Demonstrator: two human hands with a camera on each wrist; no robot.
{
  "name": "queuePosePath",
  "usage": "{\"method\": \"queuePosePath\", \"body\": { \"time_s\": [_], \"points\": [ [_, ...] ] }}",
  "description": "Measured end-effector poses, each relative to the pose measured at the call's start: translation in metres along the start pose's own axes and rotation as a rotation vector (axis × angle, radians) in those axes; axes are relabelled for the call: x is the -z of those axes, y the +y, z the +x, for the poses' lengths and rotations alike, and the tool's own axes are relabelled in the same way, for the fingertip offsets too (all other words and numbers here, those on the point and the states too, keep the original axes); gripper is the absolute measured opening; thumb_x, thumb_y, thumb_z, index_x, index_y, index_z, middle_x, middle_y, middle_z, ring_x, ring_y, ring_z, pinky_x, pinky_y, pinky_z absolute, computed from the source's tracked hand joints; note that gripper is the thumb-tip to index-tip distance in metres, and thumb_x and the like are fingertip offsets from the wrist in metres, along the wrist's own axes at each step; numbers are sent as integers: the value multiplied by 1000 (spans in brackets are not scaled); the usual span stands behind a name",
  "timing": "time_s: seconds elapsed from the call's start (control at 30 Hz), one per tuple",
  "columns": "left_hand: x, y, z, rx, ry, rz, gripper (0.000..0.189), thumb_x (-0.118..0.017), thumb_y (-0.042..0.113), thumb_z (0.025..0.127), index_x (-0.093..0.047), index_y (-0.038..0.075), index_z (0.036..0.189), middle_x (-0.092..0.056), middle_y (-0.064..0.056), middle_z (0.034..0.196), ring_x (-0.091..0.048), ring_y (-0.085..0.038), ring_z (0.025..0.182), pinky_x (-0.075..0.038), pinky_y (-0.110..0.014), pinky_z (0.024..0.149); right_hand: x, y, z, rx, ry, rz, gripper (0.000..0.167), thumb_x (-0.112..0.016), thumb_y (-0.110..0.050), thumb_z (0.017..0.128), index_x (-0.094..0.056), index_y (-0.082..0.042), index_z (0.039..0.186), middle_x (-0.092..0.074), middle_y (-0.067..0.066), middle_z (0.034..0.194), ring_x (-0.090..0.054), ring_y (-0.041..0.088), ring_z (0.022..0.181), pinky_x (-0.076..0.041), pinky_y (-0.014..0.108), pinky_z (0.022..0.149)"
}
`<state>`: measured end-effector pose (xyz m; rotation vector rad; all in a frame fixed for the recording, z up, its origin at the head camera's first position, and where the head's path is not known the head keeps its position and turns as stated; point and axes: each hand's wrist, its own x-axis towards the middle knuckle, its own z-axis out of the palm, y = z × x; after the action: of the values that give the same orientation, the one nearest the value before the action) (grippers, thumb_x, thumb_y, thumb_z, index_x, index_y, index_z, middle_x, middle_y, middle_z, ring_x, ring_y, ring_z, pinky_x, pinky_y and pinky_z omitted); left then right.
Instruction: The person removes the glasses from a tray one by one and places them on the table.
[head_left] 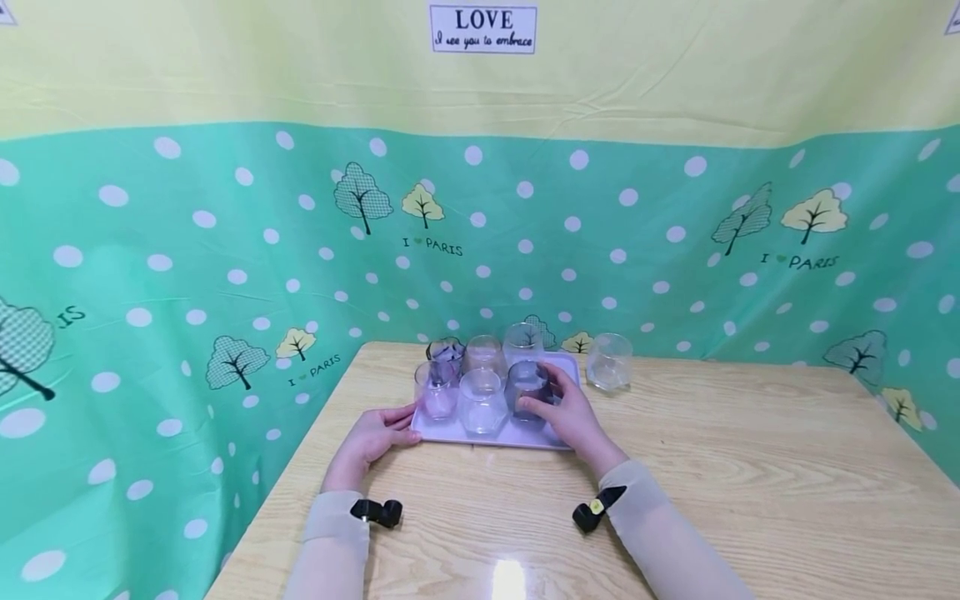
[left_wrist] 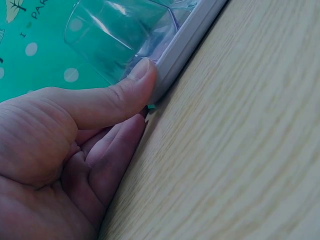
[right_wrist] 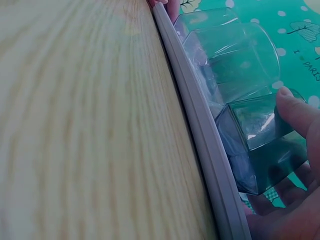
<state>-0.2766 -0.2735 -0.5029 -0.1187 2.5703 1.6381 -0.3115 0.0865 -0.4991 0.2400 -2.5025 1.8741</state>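
Observation:
A pale lilac tray (head_left: 517, 442) stands on the table with several glass tumblers in two rows. My left hand (head_left: 373, 435) holds the tray's front left corner; in the left wrist view the thumb (left_wrist: 135, 87) lies against the rim and the fingers bend in below. My right hand (head_left: 576, 417) grips a smoky grey tumbler (head_left: 527, 385) at the front right of the tray, thumb on the near side. Left of it are a clear tumbler (head_left: 482, 410) and a pinkish-looking one (head_left: 435, 398). The right wrist view shows the grey tumbler's faceted base (right_wrist: 237, 150) close to the tray.
Behind the front row stand a dark-patterned glass (head_left: 446, 350), a faintly tinted tumbler (head_left: 483, 352) and a clear one (head_left: 522, 337). Another clear tumbler (head_left: 609, 367) is on the wooden table (head_left: 750, 467), right of the tray. A green dotted cloth (head_left: 637, 250) hangs behind.

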Motion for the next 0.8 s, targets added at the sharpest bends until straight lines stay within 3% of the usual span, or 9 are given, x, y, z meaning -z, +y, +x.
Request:
{"method": "queuePosePath", "body": {
  "time_s": [0.5,0.8],
  "points": [
    [2,-1,-1,25,10,1,69,-93,8,81,-65,3,144,-69,-14,136,-46,-39,148,-24,-58,128,2,-5,-1,12,46,28,88,-92,-30,86,-47,-20,161,-51,16,161,-47,42,147,-37,56,123],
    [1,-3,0,27,-10,-30,70,-93,8,80,-65,3,144,-69,-13,138,-47,-38,147,-22,-58,128,29,-15,-6,20,43,67,84,-90,-30,88,-47,-19,160,-53,16,157,-48,41,147,-38,58,123]
  ]
}}
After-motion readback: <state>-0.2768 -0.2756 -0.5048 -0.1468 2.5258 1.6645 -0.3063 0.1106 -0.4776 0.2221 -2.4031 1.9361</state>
